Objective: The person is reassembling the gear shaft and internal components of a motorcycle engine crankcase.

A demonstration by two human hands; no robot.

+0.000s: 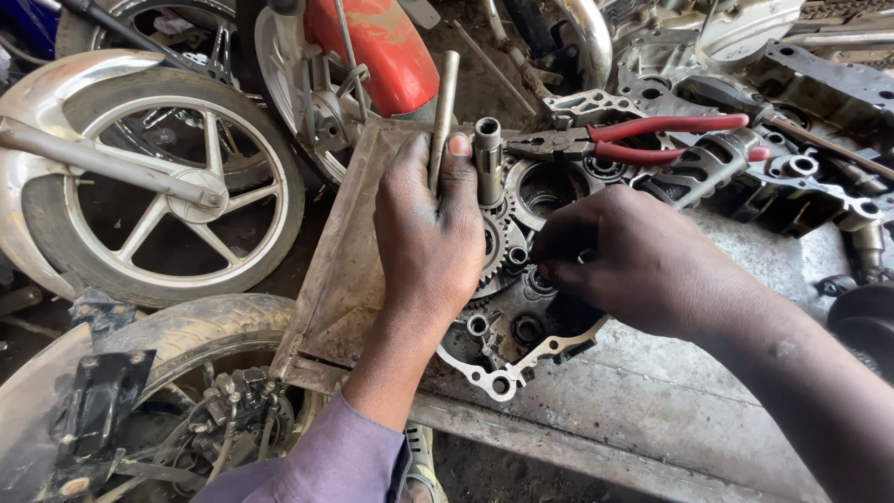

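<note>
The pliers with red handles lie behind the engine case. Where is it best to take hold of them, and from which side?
Probably by the two red handles, around their middle, coming from above and from the right. The pliers lie flat on the metal parts, handles pointing right and slightly spread, with nothing on top of them. Their dark jaws point left, close to the upright shaft beside the left hand.

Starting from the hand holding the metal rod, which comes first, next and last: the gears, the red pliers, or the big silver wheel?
From the left hand, in the head view:
1. Gears: right beside the hand, in the engine case.
2. Red pliers: up and to the right, lying on engine parts.
3. Silver wheel: far out to the left, off the tray.
</note>
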